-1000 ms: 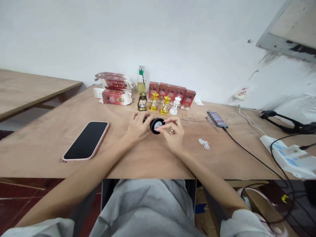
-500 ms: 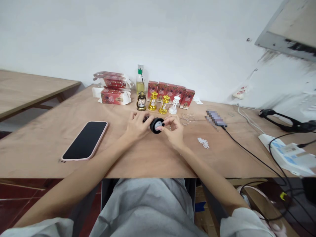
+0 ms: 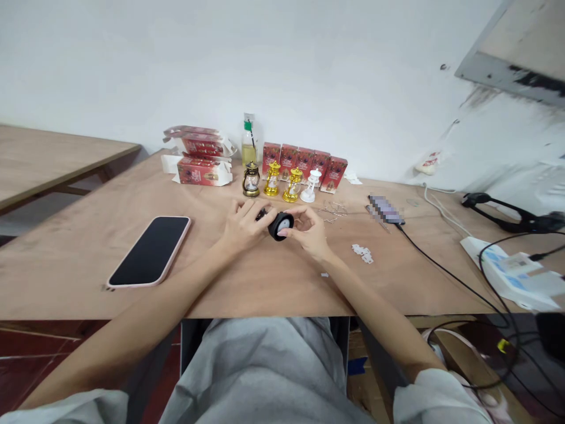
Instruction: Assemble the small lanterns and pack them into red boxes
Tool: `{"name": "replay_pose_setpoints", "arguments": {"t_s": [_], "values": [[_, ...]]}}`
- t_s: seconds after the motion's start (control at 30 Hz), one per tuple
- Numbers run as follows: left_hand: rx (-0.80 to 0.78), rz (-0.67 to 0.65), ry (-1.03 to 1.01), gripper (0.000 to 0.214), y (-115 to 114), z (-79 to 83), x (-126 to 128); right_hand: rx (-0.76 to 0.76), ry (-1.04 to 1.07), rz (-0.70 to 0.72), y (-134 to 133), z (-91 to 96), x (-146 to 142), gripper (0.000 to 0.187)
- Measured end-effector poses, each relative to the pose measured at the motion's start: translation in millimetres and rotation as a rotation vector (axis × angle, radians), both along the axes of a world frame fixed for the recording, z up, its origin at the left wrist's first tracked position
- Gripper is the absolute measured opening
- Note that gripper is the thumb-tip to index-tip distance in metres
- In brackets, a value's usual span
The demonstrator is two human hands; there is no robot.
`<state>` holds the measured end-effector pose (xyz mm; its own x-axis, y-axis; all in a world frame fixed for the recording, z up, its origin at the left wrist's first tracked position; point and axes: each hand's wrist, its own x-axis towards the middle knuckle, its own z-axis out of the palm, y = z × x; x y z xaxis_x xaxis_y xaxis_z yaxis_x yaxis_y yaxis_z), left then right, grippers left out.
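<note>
A small black lantern [image 3: 279,226] lies on its side between my hands, its round base with a grey disc turned toward me. My left hand [image 3: 248,224] is closed around its upper part, hiding most of it. With the thumb on the grey disc and the fingers at the rim, my right hand [image 3: 309,231] grips the base. Just behind stand a bronze lantern [image 3: 251,181], a gold lantern [image 3: 272,180], a second gold lantern [image 3: 292,186] and a white lantern [image 3: 311,187], all upright in a row.
Red boxes [image 3: 304,165] line the wall beside a bottle of yellow liquid [image 3: 249,147]. Opened boxes [image 3: 200,168] are at left. A pink-cased phone [image 3: 150,252], small white tabs [image 3: 362,253], thin wires [image 3: 333,211], a cabled phone [image 3: 386,209] and a power strip [image 3: 507,271] lie around.
My right fingers have shifted around the base's rim, with the thumb still on the disc. The black lantern has turned slightly. A small white piece near my right wrist now shows more clearly.
</note>
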<state>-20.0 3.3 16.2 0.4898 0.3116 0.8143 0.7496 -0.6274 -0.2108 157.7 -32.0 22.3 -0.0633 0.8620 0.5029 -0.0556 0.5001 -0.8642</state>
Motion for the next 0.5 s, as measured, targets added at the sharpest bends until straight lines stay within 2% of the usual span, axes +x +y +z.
{"name": "replay_pose_setpoints", "arguments": {"t_s": [0.13, 0.27, 0.5], "values": [[-0.014, 0.008, 0.045, 0.025, -1.5, 0.7, 0.1, -0.005, -0.029, 0.011, 2.5, -2.6, 1.0, 0.05], [-0.032, -0.01, -0.01, 0.029, -3.1, 1.0, 3.8, 0.025, -0.029, 0.022, 3.0, -2.6, 1.9, 0.051], [-0.04, -0.061, -0.05, 0.03, -4.1, 1.5, 5.0, 0.152, -0.088, -0.005, 0.8, -2.6, 6.3, 0.038]]}}
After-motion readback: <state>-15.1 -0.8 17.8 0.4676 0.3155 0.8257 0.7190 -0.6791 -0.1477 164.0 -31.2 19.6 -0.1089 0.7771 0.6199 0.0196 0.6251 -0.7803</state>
